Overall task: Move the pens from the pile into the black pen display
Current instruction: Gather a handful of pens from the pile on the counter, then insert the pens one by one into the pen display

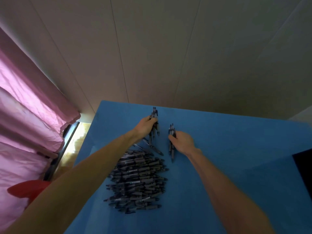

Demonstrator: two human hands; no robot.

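Blue covering is spread over the table (219, 149), on which a large pile of dark pens (138, 179) is heaped on the near left part of the surface, most of them lying roughly crosswise with their tips turned to the right. Beyond the pile, both bare arms are stretched out toward the far edge. A bundle of pens (154, 125) is grasped in the left hand (146, 126), whose fingers are curled round the middle of the barrels; the bundle is held nearly upright, its upper ends standing above the knuckles and its lower ends fanned out downward toward the cloth. A smaller bundle (171, 141) is gripped in the right hand (183, 141) in the same way, with fingers closed about it, the tops showing above the hand and the tips pointing down toward the near side of the table. The two bundles are held near each other but apart. A few loose pens (156, 149) are seen lying between the left hand and the pile. At the right edge of the view a dark black shape (303, 169) is cut off by the frame; what it is cannot be told. Pink curtain (28, 119) is hung along the left, a red object (28, 190) is partly visible below it, and pale panelled wall (168, 48) fills the background.
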